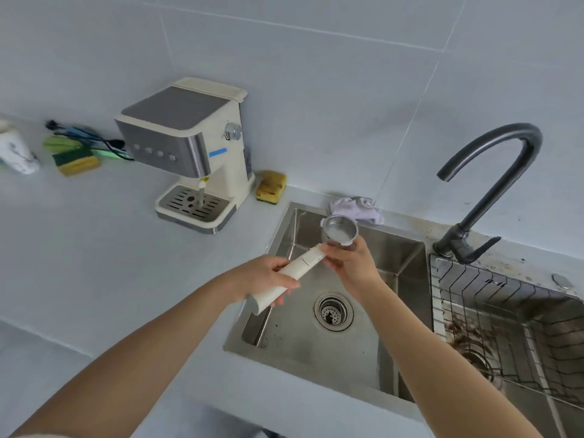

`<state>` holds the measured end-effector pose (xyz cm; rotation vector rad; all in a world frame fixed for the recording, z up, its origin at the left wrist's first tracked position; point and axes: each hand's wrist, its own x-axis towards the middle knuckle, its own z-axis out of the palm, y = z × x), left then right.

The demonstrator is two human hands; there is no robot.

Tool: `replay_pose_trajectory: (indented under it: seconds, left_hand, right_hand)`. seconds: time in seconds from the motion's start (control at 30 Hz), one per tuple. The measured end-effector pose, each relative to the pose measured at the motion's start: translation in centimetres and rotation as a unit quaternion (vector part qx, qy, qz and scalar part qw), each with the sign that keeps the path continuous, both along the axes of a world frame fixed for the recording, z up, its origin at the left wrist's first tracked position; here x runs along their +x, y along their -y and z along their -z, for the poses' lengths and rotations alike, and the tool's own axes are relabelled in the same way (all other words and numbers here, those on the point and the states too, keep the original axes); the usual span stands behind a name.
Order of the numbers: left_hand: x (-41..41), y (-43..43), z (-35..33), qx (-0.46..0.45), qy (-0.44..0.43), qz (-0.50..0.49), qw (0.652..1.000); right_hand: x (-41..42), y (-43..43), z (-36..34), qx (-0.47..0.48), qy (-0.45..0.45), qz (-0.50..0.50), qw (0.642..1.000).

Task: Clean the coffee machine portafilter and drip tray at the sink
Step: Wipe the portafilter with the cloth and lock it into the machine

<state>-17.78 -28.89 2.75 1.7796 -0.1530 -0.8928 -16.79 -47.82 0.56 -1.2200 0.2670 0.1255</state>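
The portafilter [338, 230], a steel basket on a cream handle, hangs over the left sink basin [284, 330]. My left hand [268, 278] grips the cream handle from the left. Under the steel basket, my right hand [352, 263] holds its base and the handle's front end. The basket opening faces up and looks shiny inside. The cream and steel coffee machine [189, 147] stands on the counter at the left, with its slotted drip tray [194, 205] seated at its foot.
A dark gooseneck tap [493, 191] rises between the basins. The right basin holds a wire rack [512, 314] with brown grounds. A drain strainer [333, 311] sits in the left basin. A yellow sponge [271, 187], a pale cloth [357, 208] and more sponges [76, 159] lie along the wall.
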Motion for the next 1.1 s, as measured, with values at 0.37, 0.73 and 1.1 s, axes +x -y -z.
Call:
replay_pose_trajectory:
  seconds: [0.37,0.73,1.1]
  left_hand:
    - [-1.9,-11.1,-2.7,0.096,0.046,-0.029,0.994]
    - [3.6,-27.4,-2.4,0.171,0.089,0.033,0.981]
    - [10.0,-34.9,-0.6,0.225,0.116,0.042,0.967]
  right_hand:
    - [-1.3,-11.6,-2.2,0.027,-0.048,0.007,0.998]
    - [2.9,-28.5,-2.1,0.022,-0.063,0.047,0.997]
    - [8.6,-36.3,-0.5,0.034,-0.095,0.074,0.992]
